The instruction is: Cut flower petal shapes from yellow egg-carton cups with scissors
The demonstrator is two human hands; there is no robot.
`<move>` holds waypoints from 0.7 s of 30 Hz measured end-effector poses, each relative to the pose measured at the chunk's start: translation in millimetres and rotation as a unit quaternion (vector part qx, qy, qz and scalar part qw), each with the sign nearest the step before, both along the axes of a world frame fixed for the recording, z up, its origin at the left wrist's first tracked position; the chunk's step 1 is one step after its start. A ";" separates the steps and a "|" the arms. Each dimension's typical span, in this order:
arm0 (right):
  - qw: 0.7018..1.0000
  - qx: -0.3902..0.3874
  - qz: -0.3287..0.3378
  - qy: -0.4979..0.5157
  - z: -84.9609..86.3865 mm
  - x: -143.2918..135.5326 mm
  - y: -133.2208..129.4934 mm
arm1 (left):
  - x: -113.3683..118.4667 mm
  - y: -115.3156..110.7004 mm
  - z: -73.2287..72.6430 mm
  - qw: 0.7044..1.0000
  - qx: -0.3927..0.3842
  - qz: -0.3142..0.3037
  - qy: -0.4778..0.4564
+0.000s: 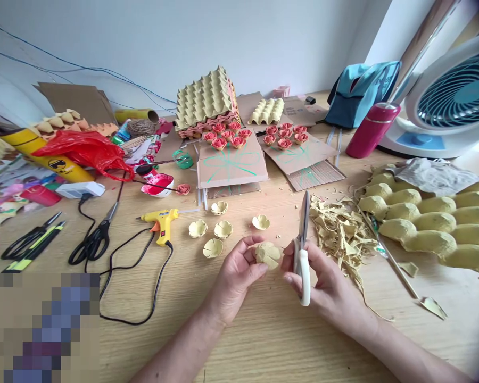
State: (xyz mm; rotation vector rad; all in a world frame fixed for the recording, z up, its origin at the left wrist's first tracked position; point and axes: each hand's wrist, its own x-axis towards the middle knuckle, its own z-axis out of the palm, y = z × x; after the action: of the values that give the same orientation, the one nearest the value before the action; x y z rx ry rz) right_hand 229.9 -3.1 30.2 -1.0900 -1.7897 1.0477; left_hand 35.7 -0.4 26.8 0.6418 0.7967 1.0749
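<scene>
Between the thumb and fingers of my left hand (239, 271) is an egg-carton flower cup (268, 255), pale yellow with petal-like lobes cut round it. My right hand (323, 282) grips white-handled scissors (304, 260), their blades pointing up and away from me. The scissors are beside the cup, apart from it. Just beyond my hands lie several similar cut cups; one cup (261, 222) is nearest, and another cup (213, 248) sits to the left. A heap of carton trimmings (343, 234) lies right of the scissors.
Left are a yellow glue gun (159, 223) with its cord, black scissors (93, 239) and a red paint bowl (157, 184). Cardboard (233, 165) with red flowers (219, 142) stands behind. An egg tray (431, 218), a bottle (373, 130) and a fan (455, 96) are at right.
</scene>
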 end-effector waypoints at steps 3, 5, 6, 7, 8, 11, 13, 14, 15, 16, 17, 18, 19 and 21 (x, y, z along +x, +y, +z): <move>0.997 0.011 0.020 -0.072 1.8 2.4 1.5 | -3.9 3.1 2.6 0.999 -0.001 0.044 -0.029; 0.990 0.030 0.039 -0.133 2.0 2.2 2.2 | -6.3 4.3 2.5 0.996 -0.005 0.069 -0.049; 0.985 0.045 0.048 -0.158 1.6 1.6 2.5 | -7.3 4.6 2.1 0.995 -0.008 0.079 -0.060; 0.980 0.060 0.056 -0.180 0.8 0.7 2.7 | -8.1 4.7 1.5 0.994 -0.010 0.088 -0.071; 0.976 0.074 0.061 -0.198 -0.1 -0.4 2.8 | -8.6 4.7 0.8 0.992 -0.011 0.095 -0.082; 0.965 0.108 0.063 -0.231 -3.4 -3.5 3.1 | -8.8 3.8 -0.8 0.988 -0.010 0.107 -0.107; 0.961 0.120 0.060 -0.240 -5.0 -5.1 3.0 | -8.2 2.8 -1.0 0.988 -0.005 0.109 -0.113; 0.960 0.124 0.059 -0.243 -5.6 -5.6 2.9 | -7.7 2.2 -0.8 0.988 0.000 0.108 -0.113; 0.959 0.128 0.058 -0.245 -5.9 -6.0 2.7 | -7.2 1.6 -0.5 0.988 0.004 0.106 -0.111; 0.958 0.131 0.057 -0.247 -6.2 -6.2 2.4 | -6.6 1.0 0.0 0.989 0.009 0.104 -0.108; 0.958 0.135 0.057 -0.247 -6.3 -6.3 2.1 | -5.9 0.4 0.6 0.989 0.013 0.102 -0.104; 0.957 0.139 0.057 -0.247 -6.4 -6.2 1.9 | -5.2 -0.2 1.4 0.990 0.018 0.099 -0.098; 0.957 0.142 0.057 -0.246 -6.4 -6.1 1.7 | -4.5 -0.7 2.2 0.991 0.022 0.096 -0.090; 0.957 0.144 0.056 -0.247 -6.0 -5.6 1.7 | -3.1 -1.8 3.9 0.993 0.030 0.094 -0.065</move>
State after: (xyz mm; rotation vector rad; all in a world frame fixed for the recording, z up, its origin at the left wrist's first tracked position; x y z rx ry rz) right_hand 224.3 -1.4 24.2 -1.1419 -2.3364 0.5721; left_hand 32.6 -2.2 30.6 0.5477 0.7235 1.3028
